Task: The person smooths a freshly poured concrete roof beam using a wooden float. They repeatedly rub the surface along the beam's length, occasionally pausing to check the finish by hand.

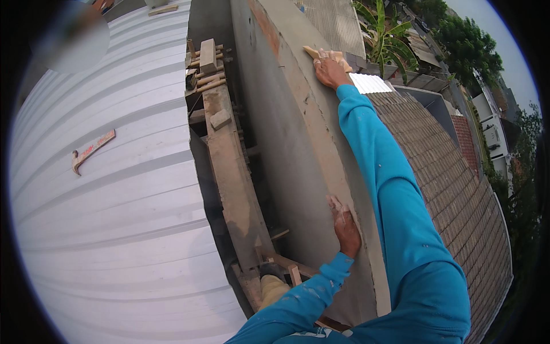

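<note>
A grey plastered wall (269, 132) runs away from me, with a rough mortar edge along its top. Far along that top, my right hand (329, 70) is closed over a flat tan wooden float (348, 64), its pointed end sticking out on the left. The float lies against the wall's top face; its grip is hidden under my fingers. Nearer to me, my left hand (346, 230) rests with fingers stretched out on the wall's upper edge and holds nothing. Both hands have pale mortar smears.
Left of the wall runs a narrow gap with a scaffold plank (232, 183), on which a brick-like block (220, 119) sits. My foot (272, 269) stands at its near end. A claw hammer (93, 150) lies on the white metal roof (132, 212). A tiled roof (452, 189) slopes away at right.
</note>
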`<state>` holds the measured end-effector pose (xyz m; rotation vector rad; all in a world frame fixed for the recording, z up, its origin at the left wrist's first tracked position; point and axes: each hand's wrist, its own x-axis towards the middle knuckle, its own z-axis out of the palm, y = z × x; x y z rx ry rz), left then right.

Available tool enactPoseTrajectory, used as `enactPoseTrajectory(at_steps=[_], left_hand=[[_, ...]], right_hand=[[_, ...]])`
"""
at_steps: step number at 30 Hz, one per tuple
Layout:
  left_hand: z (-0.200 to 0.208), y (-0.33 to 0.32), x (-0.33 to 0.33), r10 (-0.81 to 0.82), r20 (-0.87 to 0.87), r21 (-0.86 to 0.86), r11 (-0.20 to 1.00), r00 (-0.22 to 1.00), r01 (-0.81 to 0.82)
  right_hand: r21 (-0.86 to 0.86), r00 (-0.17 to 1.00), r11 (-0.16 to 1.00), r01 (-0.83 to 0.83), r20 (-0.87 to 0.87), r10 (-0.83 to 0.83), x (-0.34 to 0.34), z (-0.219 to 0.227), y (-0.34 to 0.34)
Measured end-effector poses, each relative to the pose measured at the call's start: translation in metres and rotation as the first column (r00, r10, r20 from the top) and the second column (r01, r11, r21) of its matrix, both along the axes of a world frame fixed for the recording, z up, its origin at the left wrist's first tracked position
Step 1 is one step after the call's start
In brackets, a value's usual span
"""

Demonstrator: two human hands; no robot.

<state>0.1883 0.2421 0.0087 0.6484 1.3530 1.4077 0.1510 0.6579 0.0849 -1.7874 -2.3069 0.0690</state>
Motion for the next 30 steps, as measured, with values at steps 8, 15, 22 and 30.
enactPoseTrajectory(at_steps=[8,15,22,30], left_hand=[[-0.008,0.006,-0.012,0.073,-0.074,0.038,0.997,0.995,-0.071],[0.010,-0.001,-0.004,0.014,0.059,-0.042,0.999,0.998,-0.011],[-0.004,0.006,-0.009,0.062,-0.002,-0.005,0.998,0.998,-0.062],[0.002,0.004,-0.006,0.038,0.002,-0.005,0.999,0.999,-0.038]], right_hand=[[-0.015,0.911,0.913,-0.408,-0.071,0.406,0.015,-0.012,-0.063],[0.010,0.973,0.980,-0.200,-0.112,0.199,-0.010,0.006,-0.025],[0.036,0.921,0.927,-0.373,-0.107,0.374,0.031,-0.012,-0.079],[0.035,0.917,0.926,-0.377,-0.129,0.378,-0.003,-0.009,-0.063]])
